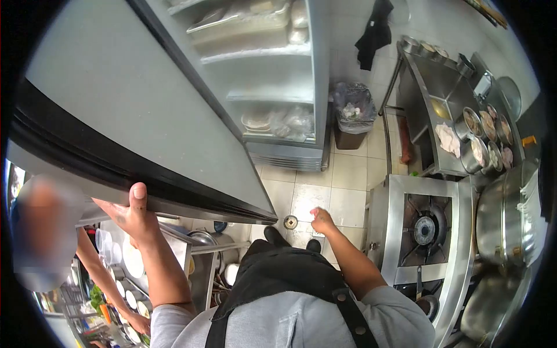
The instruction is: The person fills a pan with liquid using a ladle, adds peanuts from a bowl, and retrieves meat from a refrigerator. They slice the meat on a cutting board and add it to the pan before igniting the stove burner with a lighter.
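Observation:
My left hand (132,213) grips the edge of the open refrigerator door (133,110), its thumb lying over the dark gasket. The door stands wide and fills the upper left of the head view. My right hand (323,221) hangs in front of my body above the floor, fingers closed. A small pinkish-white bit shows at those fingers, too small to name. Ahead stands the refrigerator (287,155), with a white tub (241,37) on an upper shelf and plastic bags (293,123) on a lower one.
A bin (351,139) with a plastic liner stands beside the refrigerator. On the right are a steel sink counter (426,98) with several metal containers, a gas stove (425,231) and large pots (493,217). At left, a co-worker's arm (104,281) reaches over a crowded counter.

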Demonstrator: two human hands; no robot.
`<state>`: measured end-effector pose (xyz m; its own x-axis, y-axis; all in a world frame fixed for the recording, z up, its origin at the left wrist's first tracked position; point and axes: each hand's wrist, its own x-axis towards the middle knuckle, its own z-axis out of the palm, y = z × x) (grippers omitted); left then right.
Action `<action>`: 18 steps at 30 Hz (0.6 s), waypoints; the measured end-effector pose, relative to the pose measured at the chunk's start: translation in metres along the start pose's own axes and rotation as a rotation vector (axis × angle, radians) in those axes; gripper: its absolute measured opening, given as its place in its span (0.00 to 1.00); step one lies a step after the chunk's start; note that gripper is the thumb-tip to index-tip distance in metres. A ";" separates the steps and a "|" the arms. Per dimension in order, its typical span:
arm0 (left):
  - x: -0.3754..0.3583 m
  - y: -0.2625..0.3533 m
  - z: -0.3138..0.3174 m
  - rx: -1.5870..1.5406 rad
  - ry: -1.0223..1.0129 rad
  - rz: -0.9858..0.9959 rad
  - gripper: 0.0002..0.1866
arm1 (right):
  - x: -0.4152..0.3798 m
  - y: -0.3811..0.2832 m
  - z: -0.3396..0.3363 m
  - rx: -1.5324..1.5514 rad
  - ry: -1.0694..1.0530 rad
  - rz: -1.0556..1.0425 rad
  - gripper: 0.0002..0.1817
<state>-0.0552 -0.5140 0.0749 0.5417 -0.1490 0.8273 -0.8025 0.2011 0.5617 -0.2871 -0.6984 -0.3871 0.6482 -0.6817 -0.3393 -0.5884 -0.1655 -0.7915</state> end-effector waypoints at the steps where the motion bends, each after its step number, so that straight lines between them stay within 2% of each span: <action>1: -0.004 -0.001 -0.007 0.012 0.014 -0.004 0.49 | -0.010 0.007 0.000 -0.037 -0.125 0.037 0.18; 2: -0.004 -0.003 -0.012 0.030 -0.003 -0.021 0.50 | 0.005 0.066 0.039 -0.247 -0.168 -0.087 0.21; 3: 0.002 -0.007 -0.012 0.039 -0.005 -0.012 0.50 | -0.003 0.049 0.030 -0.324 -0.288 0.014 0.24; 4: 0.006 -0.008 -0.014 0.038 0.035 0.020 0.50 | -0.006 0.047 0.030 -0.243 -0.321 0.043 0.25; 5: 0.006 -0.008 -0.015 0.059 0.026 0.003 0.52 | -0.004 0.052 0.038 -0.367 -0.337 -0.074 0.26; 6: 0.006 -0.005 -0.016 0.079 0.017 -0.015 0.54 | 0.005 0.066 0.048 -0.346 -0.366 -0.085 0.25; 8: 0.007 -0.004 -0.022 0.077 0.057 -0.034 0.57 | -0.010 0.012 0.013 0.017 -0.398 0.186 0.25; 10: 0.007 -0.007 -0.032 0.126 0.047 -0.041 0.58 | 0.004 0.001 0.005 0.075 -0.297 0.074 0.24; 14: 0.010 -0.011 -0.055 0.291 0.091 -0.006 0.66 | 0.034 -0.069 -0.061 0.063 -0.134 -0.052 0.20; 16: -0.003 -0.027 -0.077 0.425 0.206 0.003 0.68 | 0.067 -0.087 -0.088 0.005 -0.021 -0.237 0.15; 17: -0.016 -0.043 -0.102 0.561 0.179 -0.030 0.68 | 0.086 -0.098 -0.097 0.137 0.002 -0.286 0.13; 18: -0.015 -0.045 -0.098 0.361 0.230 0.028 0.66 | 0.075 -0.154 -0.127 -0.354 0.098 -0.443 0.12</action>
<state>-0.0025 -0.4261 0.0378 0.5277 0.0796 0.8457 -0.8314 -0.1560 0.5334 -0.2098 -0.8148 -0.2260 0.8316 -0.5532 0.0482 -0.4077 -0.6672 -0.6234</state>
